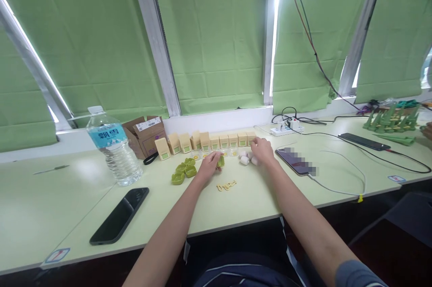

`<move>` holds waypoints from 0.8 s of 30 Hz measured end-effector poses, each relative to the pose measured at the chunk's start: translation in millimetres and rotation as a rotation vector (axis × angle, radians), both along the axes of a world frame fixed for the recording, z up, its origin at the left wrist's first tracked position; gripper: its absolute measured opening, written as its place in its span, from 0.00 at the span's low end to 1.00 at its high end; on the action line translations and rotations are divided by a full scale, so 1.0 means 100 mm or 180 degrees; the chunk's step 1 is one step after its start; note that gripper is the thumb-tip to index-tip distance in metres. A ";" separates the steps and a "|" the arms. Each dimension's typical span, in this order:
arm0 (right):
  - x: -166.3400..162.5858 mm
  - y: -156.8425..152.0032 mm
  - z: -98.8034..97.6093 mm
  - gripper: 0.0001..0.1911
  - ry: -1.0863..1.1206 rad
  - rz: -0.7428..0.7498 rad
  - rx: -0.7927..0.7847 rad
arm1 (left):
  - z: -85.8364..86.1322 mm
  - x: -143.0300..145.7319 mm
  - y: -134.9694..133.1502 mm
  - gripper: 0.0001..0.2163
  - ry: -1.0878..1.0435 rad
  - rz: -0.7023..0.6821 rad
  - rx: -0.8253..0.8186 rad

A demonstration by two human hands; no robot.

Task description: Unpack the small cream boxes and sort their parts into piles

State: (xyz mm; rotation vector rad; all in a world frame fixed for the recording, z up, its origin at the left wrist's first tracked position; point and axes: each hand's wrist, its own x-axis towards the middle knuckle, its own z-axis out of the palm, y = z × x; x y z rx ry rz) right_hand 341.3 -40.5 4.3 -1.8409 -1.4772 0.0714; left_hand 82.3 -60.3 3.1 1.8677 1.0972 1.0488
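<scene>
My left hand (208, 166) rests on the pale green table (236, 201), its fingers closed on a small green plastic cup (221, 161). Left of it lie several more green cups (184, 171). My right hand (262, 151) is curled over small white cylinders (245, 158) near a row of tan boxes with green labels (205, 141). Yellow clips (227, 185) lie in front of my hands. What the right fingers hold is hidden.
A water bottle (113, 145) and a black phone (119, 215) sit at the left, a brown carton (146, 135) behind. A charging phone (296, 161), a power strip (286, 129), cables and green spiked parts (391, 120) fill the right.
</scene>
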 end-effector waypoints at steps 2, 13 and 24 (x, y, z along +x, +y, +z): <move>-0.12 -0.02 0.04 0.12 -0.0003 0.0473 0.0566 | 0.00 0.01 0.00 0.25 -0.0077 -0.0023 -0.0036; -0.80 -0.31 0.09 0.09 -0.0070 0.2836 0.0902 | 0.01 0.01 0.02 0.22 -0.0803 -0.0134 -0.0329; -0.75 -0.08 -0.05 0.12 0.0853 0.2163 0.1002 | 0.01 0.02 -0.03 0.16 -0.0229 0.0047 0.0446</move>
